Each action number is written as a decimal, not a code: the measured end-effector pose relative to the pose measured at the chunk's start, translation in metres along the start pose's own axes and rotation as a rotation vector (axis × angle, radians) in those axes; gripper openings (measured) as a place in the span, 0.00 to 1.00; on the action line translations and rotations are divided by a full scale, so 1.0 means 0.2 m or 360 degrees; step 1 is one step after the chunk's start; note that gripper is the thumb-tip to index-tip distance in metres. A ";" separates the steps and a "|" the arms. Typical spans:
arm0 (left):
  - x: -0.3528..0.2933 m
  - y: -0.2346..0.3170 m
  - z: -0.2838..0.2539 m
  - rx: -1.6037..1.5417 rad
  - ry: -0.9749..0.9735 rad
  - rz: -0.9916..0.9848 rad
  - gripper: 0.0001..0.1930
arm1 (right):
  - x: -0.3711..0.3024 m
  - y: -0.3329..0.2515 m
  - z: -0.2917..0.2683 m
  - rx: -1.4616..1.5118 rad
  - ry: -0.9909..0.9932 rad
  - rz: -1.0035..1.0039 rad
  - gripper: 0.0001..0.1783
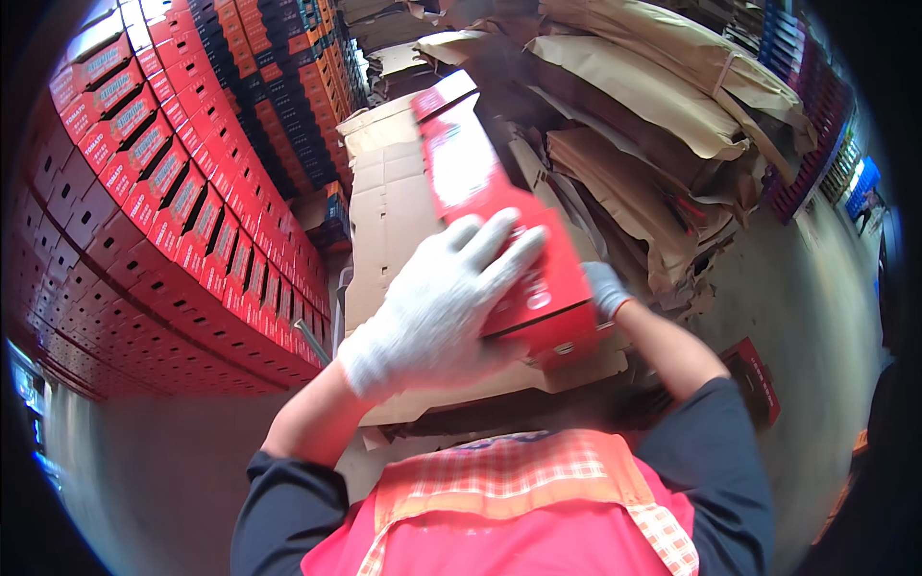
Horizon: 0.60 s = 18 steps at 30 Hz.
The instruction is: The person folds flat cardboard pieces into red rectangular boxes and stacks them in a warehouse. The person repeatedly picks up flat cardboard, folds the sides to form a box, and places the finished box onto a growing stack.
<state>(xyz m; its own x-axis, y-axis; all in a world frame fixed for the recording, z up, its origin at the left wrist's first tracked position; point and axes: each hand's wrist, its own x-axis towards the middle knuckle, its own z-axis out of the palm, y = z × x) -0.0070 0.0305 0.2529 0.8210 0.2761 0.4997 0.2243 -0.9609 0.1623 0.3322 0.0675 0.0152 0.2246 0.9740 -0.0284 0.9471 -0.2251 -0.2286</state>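
Observation:
A red cardboard box (554, 252) with white panels is tilted above a stack of flat brown cardboard (389, 206). My left hand (444, 293), in a white knitted glove, lies across its near-left part, fingers stretched over the red face and the thumb side hidden or blurred. At the box's right side is my right hand (605, 291), also gloved. Its fingers pass out of sight behind the box, so only the back of the hand and the cuff show. Both hands support the box between them.
Red boxes (178, 178) are stacked in a tall wall on the left, with dark and orange boxes (279, 77) beyond. Paper-wrapped cardboard bundles (643, 144) are piled at the far right. Another red carton (754, 379) rests low by my right elbow.

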 end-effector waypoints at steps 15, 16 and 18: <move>0.41 0.11 0.74 -0.0611 0.1459 -0.0108 0.71 | -0.48 -0.62 -1.34 0.0921 -0.0053 -0.0465 0.16; 0.39 0.12 0.76 -0.0775 0.1401 -0.0222 0.73 | -0.46 -0.63 -1.36 0.0923 -0.0073 -0.0343 0.14; 0.37 0.14 0.79 -0.1239 0.1149 -0.0437 0.75 | -0.42 -0.64 -1.37 0.1070 -0.0342 -0.0294 0.13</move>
<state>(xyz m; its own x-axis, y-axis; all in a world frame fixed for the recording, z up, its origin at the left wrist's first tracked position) 0.1424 0.0207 0.1597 0.2362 0.6699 0.7038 -0.2492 -0.6583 0.7103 0.2545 0.0087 0.3142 -0.0406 0.9935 -0.1063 0.6042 -0.0603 -0.7945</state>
